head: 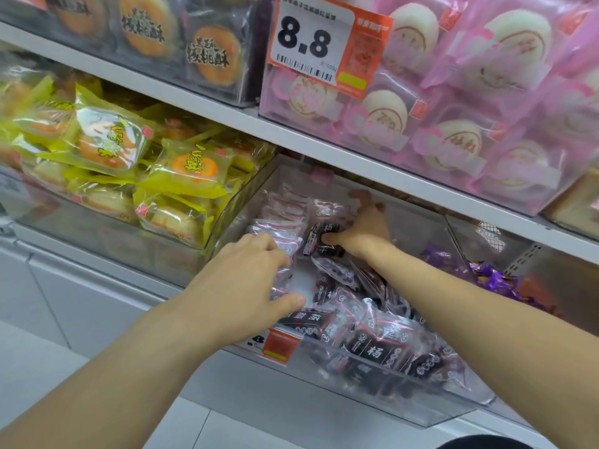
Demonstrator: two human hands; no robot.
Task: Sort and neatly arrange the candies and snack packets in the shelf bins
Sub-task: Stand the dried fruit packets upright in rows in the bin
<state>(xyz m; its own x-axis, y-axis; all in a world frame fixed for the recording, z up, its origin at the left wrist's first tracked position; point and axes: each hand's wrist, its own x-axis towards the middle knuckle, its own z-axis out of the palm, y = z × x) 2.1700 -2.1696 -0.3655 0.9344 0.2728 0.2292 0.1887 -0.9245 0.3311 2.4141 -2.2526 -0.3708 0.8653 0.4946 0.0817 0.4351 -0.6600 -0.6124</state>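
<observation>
- Closest to us, both bare arms reach forward into a clear plastic bin [431, 413] on the lower shelf.
- The front of the bin is full of little pink-and-black snack packets [372, 338], all piled in a loose heap.
- A small orange price tag [279, 346] hangs on the bin's front edge.
- The left hand [256, 280] is on the left side of the bin. Its fingers and thumb curl round a stack of pink packets [285, 247] that stand on edge in a row.
- The right hand [366, 230] is deeper in the bin. Its thumb and fingers pinch a dark packet [319, 236] next to the standing row.
- The two hands are apart, with a bare white patch of bin floor between them.
- To the right, another bin holds shiny purple candies [492, 280].
- To the left, a bin holds yellow cake packets [181, 170].
- Farther up, on the shelf above, are pink bun packets [453, 137] and dark cookie packets [207, 53].
- A big orange tag [327, 43] there reads 8.8.
</observation>
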